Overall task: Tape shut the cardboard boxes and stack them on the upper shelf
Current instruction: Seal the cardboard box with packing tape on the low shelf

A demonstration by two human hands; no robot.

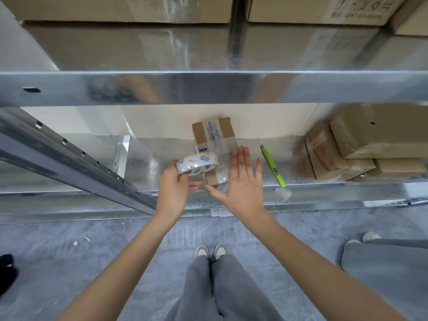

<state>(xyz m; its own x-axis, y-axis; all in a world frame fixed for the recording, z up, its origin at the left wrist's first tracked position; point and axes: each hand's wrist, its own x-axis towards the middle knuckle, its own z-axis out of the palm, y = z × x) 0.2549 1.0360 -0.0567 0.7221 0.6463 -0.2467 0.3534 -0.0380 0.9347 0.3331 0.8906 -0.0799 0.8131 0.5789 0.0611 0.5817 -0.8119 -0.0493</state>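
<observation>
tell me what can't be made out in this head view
- Head view: the small box's near end, hidden by the tape roll and right hand.
- Print on the upper shelf box: too small and blurred.
- Stacked boxes at right: motion-blurred, cut off by the edge.

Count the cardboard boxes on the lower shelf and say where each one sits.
4 that I can make out. One small taped box lies at the middle, under the right hand. Three more are piled at the right: a red-printed box, one on top, one behind. More may be hidden.
</observation>
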